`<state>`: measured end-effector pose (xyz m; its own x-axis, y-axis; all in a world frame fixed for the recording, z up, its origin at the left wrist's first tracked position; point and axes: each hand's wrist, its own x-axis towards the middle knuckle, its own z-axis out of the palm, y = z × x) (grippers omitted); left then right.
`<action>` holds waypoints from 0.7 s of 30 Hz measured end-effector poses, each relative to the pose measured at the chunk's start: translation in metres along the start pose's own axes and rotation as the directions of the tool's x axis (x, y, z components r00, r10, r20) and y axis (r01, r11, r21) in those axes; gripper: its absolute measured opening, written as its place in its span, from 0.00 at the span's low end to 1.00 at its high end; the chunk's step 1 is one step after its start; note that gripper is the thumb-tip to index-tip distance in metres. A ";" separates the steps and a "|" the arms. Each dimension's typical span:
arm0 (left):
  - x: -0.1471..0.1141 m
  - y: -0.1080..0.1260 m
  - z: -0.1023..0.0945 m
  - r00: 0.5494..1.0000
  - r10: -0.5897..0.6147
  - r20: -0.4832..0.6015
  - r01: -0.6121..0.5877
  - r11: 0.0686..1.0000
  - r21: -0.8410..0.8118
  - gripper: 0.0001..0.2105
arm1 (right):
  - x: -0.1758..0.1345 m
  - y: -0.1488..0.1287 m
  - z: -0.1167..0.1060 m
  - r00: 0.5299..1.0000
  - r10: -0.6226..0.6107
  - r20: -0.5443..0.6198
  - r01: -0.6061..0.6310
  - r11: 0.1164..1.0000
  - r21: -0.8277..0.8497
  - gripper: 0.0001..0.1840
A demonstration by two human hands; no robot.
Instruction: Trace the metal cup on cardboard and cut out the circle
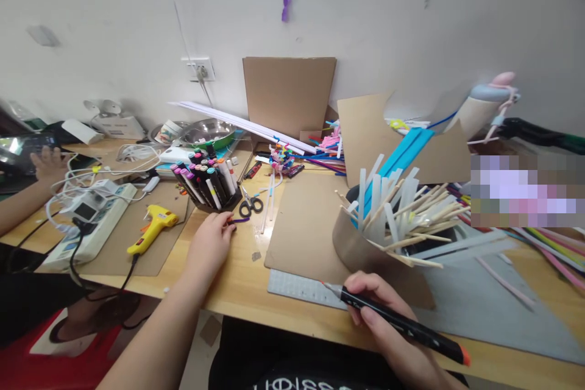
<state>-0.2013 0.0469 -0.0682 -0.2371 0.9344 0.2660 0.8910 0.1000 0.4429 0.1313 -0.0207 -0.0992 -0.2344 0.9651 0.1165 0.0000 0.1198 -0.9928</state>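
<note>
My right hand (372, 301) grips a black marker (406, 322) with an orange end. Its uncapped tip points left, above a grey ruled strip at the front edge of the cardboard sheet (304, 225). Over on the left, my left hand (212, 237) rests on the wooden table with its fingers curled together. A small dark, reddish piece shows at those fingertips, too hidden to name. Touching or just beyond them lies a short purple stick (241, 220). Close by are scissors (251, 202) with dark handles and a holder packed with markers (205, 180).
A curved cardboard container (350, 242) of wooden sticks and glue sticks stands right of centre. A yellow glue gun (153, 228) and a power strip (91, 225) lie on the left, with cables. Another person's hand (49, 163) is at far left. Cardboard (290, 94) leans against the wall.
</note>
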 end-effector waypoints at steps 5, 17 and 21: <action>-0.018 0.019 0.002 0.982 0.009 -0.187 -0.002 0.999 0.039 0.20 | -0.024 -0.001 -0.040 0.986 0.001 -0.168 0.012 0.997 0.081 0.11; -0.064 0.165 0.031 0.833 0.541 -0.115 -0.551 0.797 -0.246 0.25 | -0.037 -0.024 -0.110 0.769 -0.022 -0.639 0.170 0.970 0.171 0.07; -0.070 0.183 0.053 0.915 0.339 -0.218 -0.402 0.806 -0.435 0.31 | -0.039 -0.017 -0.122 0.801 0.076 -0.593 0.022 0.987 0.156 0.10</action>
<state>-0.0015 0.0180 -0.0510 0.0008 0.8144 0.5804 0.6445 -0.4441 0.6224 0.2595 -0.0323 -0.0831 0.3891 0.9206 0.0345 -0.1572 0.1032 -0.9821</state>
